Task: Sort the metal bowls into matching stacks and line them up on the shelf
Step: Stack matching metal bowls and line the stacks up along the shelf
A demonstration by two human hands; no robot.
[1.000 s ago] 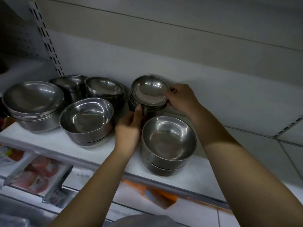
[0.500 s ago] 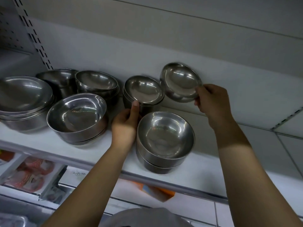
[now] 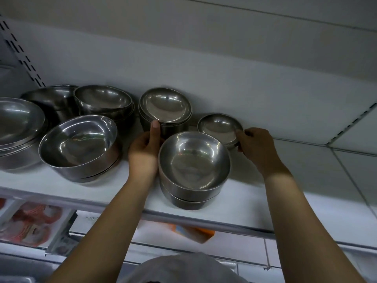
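Several stacks of metal bowls stand on a white shelf point(image 3: 244, 199). My right hand point(image 3: 256, 146) grips the rim of a small shallow bowl point(image 3: 219, 127), low at the back right beside the wall. My left hand point(image 3: 145, 152) holds the side of a stack of small bowls point(image 3: 165, 107), thumb up against its rim. A stack of deep medium bowls point(image 3: 192, 166) stands in front between my hands. Further left are another medium stack point(image 3: 78, 144), a back stack point(image 3: 103, 100), a dark stack point(image 3: 54, 99) and a large stack point(image 3: 16, 123) at the frame edge.
The shelf's back wall point(image 3: 265, 94) rises right behind the bowls, and a slotted upright point(image 3: 22, 60) runs up at the left. Below the shelf lie packaged goods point(image 3: 32, 225) and an orange package point(image 3: 195, 233). The shelf surface right of my right hand holds nothing.
My right hand lifted the top small bowl off the stack, carried it right and lowered it to the shelf at the back right. My left hand stayed on the stack.
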